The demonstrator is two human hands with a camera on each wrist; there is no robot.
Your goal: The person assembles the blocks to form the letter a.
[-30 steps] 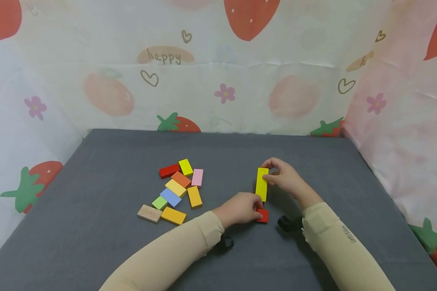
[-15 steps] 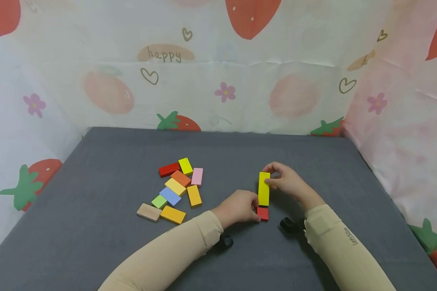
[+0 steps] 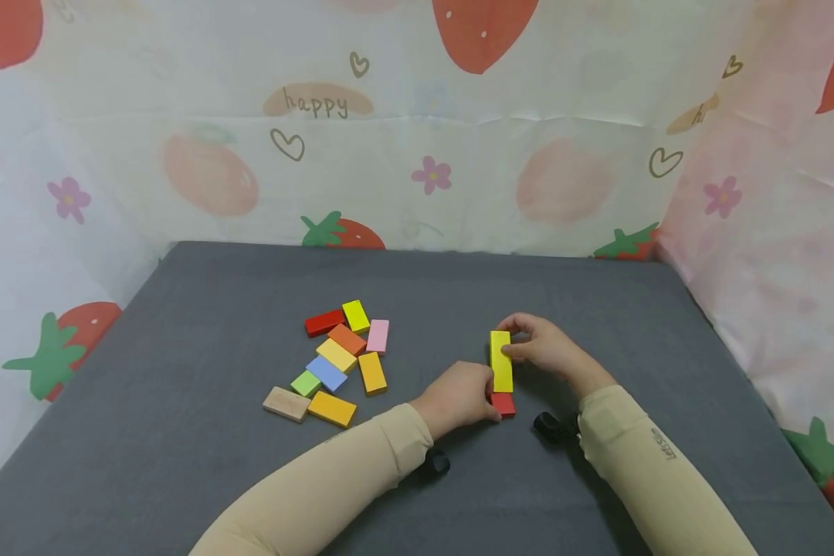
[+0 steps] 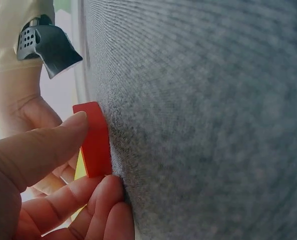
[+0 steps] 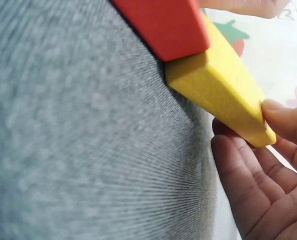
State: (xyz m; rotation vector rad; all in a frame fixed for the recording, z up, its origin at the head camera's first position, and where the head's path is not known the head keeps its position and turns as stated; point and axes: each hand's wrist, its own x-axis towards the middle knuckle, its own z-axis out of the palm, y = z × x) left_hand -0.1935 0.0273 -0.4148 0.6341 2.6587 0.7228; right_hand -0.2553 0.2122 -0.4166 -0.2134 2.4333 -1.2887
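Note:
My left hand [image 3: 456, 398] pinches a small red block [image 3: 503, 405] lying on the dark grey cloth. In the left wrist view, the thumb lies on one face of that red block [image 4: 94, 140] and curled fingers are at its lower end. My right hand [image 3: 549, 351] grips the far end of a long yellow block [image 3: 501, 361] between thumb and fingers. Seen from the right wrist, the near end of the yellow block [image 5: 221, 87] touches the red block [image 5: 168, 25]. The left fingers hide part of the red block in the head view.
Left of the hands lies a loose group of blocks, among them a pink block [image 3: 378, 336], a blue block [image 3: 327, 373], a green block [image 3: 306, 384] and a plain wooden block [image 3: 286, 404]. Patterned curtains [image 3: 417, 139] border the table [image 3: 181, 479]. Black wrist devices [image 3: 554, 427] hang under both sleeves.
The right hand has brought the yellow block toward me, and its near end now meets the red block. The left hand keeps hold of the red block with its fingers slightly shifted.

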